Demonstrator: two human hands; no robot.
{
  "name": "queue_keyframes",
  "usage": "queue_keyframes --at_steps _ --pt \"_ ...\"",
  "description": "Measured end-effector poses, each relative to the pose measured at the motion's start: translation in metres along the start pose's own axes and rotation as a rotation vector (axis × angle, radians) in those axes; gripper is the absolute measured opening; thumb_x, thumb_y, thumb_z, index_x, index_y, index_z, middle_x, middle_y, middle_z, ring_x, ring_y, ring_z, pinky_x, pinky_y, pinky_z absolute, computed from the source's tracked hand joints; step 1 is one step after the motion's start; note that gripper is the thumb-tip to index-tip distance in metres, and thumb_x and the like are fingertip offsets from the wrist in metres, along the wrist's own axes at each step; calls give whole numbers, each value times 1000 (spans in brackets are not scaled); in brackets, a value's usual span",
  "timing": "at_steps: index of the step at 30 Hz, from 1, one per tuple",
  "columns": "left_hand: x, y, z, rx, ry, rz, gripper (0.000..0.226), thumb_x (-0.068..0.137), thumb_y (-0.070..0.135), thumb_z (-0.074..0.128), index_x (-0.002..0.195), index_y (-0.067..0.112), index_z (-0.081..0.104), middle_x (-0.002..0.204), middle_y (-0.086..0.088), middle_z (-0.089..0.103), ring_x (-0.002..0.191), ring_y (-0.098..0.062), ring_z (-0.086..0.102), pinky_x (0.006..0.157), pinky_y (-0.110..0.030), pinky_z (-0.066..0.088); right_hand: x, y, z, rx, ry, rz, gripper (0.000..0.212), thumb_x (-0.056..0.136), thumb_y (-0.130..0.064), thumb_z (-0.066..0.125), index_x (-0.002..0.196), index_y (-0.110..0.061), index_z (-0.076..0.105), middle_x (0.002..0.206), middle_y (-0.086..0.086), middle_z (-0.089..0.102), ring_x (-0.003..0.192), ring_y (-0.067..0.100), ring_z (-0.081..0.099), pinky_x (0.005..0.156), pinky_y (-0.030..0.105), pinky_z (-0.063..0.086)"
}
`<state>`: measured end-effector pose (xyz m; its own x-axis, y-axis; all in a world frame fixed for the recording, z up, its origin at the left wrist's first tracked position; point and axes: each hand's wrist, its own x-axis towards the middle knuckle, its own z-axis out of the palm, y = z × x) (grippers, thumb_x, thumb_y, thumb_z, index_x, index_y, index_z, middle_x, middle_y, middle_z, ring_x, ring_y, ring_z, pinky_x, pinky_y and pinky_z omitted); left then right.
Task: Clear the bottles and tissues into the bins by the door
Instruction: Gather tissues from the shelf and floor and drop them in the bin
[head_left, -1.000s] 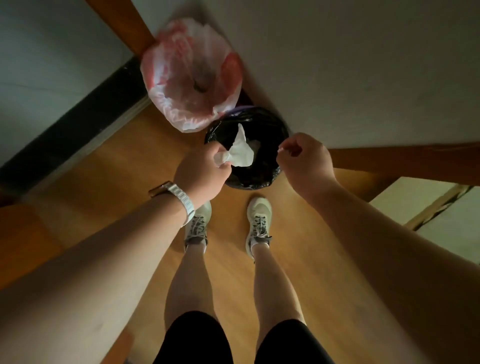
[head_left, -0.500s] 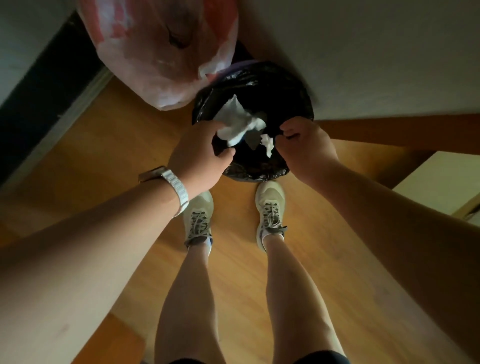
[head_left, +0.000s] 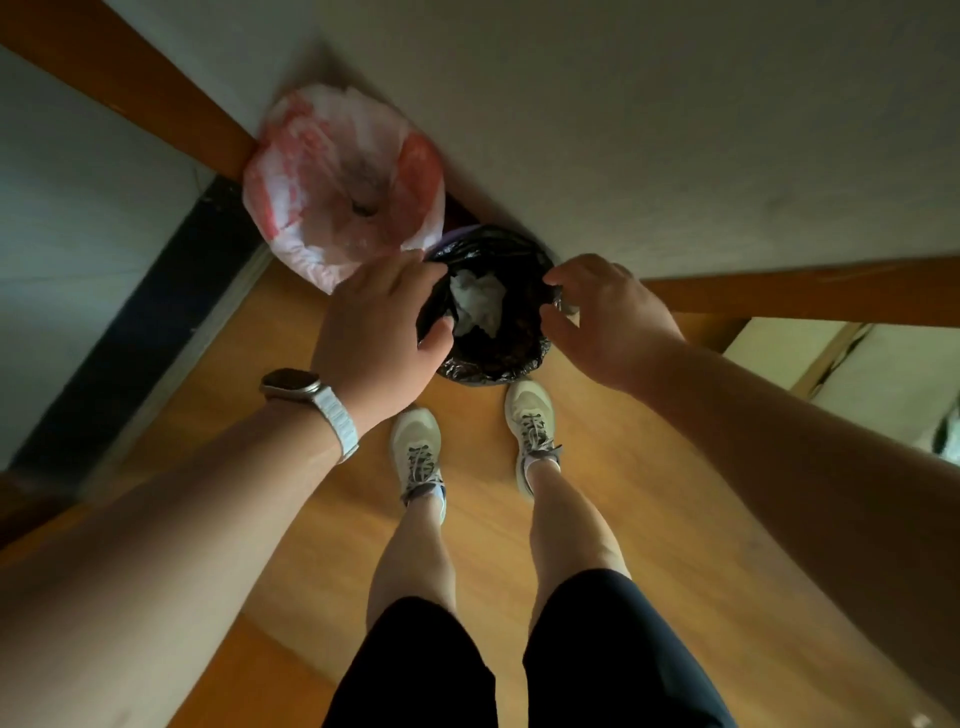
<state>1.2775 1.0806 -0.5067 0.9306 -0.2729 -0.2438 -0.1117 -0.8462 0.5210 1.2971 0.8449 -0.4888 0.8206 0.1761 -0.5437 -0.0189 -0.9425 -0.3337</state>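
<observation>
A small bin lined with a black bag (head_left: 498, 364) stands on the wooden floor against the wall. White crumpled tissues (head_left: 478, 304) lie inside it. My left hand (head_left: 382, 332), with a watch on the wrist, hovers over the bin's left rim, fingers loosely spread and holding nothing. My right hand (head_left: 608, 322) hangs over the right rim, fingers relaxed and empty. A second bin lined with a red-and-white plastic bag (head_left: 337, 187) stands just behind and to the left, in the corner. No bottles are in view.
My two feet in pale trainers (head_left: 418, 447) stand just in front of the black bin. A white wall (head_left: 675, 130) with wooden skirting runs behind the bins. A wooden door frame (head_left: 156, 98) and a dark threshold strip (head_left: 156, 322) lie at the left.
Both hands held tissue over the black bin before; now the tissues lie inside it and both hands are empty with fingers spread.
</observation>
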Motion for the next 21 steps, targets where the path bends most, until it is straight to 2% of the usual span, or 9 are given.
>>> queue_keyframes --at_steps 7,12,19,21 --pt "-26 39 -93 88 -23 106 48 87 37 51 130 17 57 130 -4 55 118 -28 51 96 -46 44 -72 -60 -64 -111 36 -7 46 92 -46 45 131 -22 52 134 -1 51 121 25 49 99 43 43" --pt "-47 75 -136 91 29 189 43 87 31 61 127 14 60 126 -6 58 116 -29 53 90 -47 47 -130 -89 -101 -139 115 33 45 93 -49 44 131 -26 52 134 -2 50 123 24 47 99 42 41" --pt "-56 129 -174 112 -1 334 47 89 39 51 129 15 57 132 -8 55 121 -32 50 97 -49 44 -213 -87 -137 -190 195 140 54 90 -56 32 134 -28 47 136 -3 48 124 25 46 99 41 42" --pt "-60 153 -183 156 4 412 47 89 39 51 129 16 57 133 -9 55 121 -31 49 98 -47 43 -240 -80 -144 -189 245 186 50 93 -54 34 132 -27 49 137 -2 48 127 25 44 101 42 41"
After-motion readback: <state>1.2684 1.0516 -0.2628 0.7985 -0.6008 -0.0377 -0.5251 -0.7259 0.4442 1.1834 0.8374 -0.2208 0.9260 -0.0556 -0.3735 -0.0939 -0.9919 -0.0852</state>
